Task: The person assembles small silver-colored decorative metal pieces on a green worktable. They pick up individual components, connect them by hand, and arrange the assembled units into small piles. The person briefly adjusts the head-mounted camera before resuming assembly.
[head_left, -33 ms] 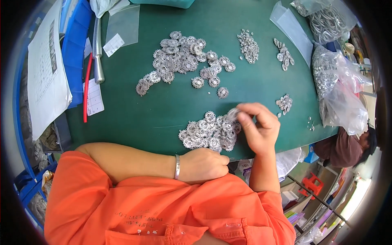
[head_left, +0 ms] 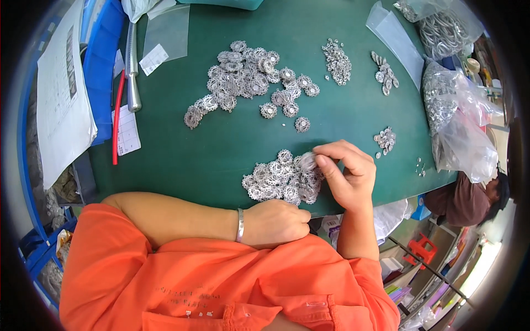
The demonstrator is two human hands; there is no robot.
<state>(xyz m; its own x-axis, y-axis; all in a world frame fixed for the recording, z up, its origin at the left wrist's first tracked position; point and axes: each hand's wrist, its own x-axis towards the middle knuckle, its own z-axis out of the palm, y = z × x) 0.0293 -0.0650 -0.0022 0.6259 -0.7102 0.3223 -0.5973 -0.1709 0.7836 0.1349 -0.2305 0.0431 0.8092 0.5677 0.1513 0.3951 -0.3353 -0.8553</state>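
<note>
While the left hand [head_left: 276, 223] lies curled into a loose fist by the near edge of the table [head_left: 193, 157], its inside hidden from where I stand, the right hand [head_left: 353, 174] pinches a silver piece [head_left: 308, 161] between thumb and fingers, at the far right end of the near pile [head_left: 279, 179]. The pinched piece looks rounded and pale, too blurred for me to make out its pattern, and I can't tell whether it touches the rest. The pile itself is a jumble of lacy silver discs, openwork with scalloped, flower-like rims, overlapping and tipped at various angles, close to the near edge and just beyond the fist.

The left forearm [head_left: 176, 218], with a bracelet [head_left: 240, 225] at the wrist, runs along that edge like a low wall. Past the near pile, a broad green band crosses from left to right, leaving the right hand room on its far and right sides. A lone disc [head_left: 302, 124] sits there; behind it spreads the far pile [head_left: 243, 77], trailing off leftward. Farther right lie a heap of tiny rings [head_left: 337, 62], a far cluster [head_left: 385, 74] and a nearer cluster [head_left: 385, 139] of small metal parts. Clear bags [head_left: 450, 99] line the right edge; a red rod [head_left: 118, 118] and a blue tray [head_left: 102, 71] bound the left.
</note>
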